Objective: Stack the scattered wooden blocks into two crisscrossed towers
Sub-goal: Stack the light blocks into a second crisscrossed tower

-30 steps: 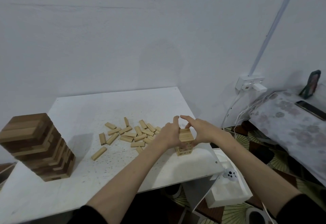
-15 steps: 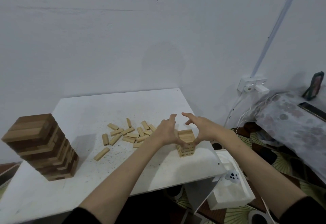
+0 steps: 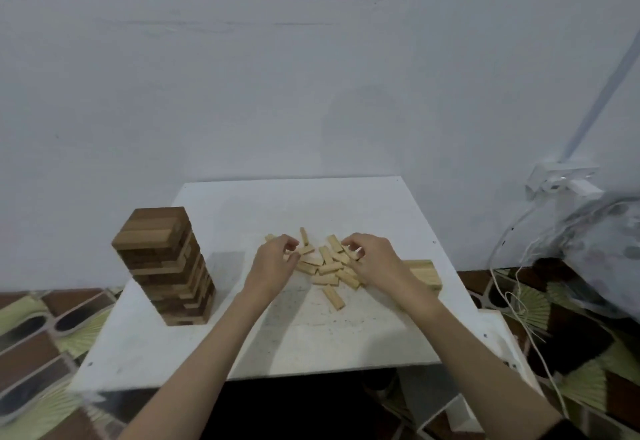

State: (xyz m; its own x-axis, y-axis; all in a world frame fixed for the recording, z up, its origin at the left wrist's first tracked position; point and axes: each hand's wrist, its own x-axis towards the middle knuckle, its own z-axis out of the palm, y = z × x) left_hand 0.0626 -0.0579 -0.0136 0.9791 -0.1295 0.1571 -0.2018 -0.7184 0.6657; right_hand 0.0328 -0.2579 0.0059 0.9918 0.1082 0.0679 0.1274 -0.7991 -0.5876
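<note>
1. Both hands have left the small pale tower [image 3: 424, 273] and now reach over the loose blocks [image 3: 327, 268], and the view has swung so that the tall dark tower [image 3: 166, 265] stands left of the left hand.
2. The left hand [image 3: 272, 266] has curled fingers [image 3: 289, 242] over the pile's left edge; whether they pinch a block, I cannot tell.
3. The right hand [image 3: 372, 259] curls its fingers [image 3: 349, 242] over the pile's right side; its hold is equally unclear.
4. The blocks are pale, short sticks lying crisscross on the white surface [image 3: 311, 335] between and just under the fingers.
5. The pale tower sits right of the right hand, partly hidden by the wrist.
</note>
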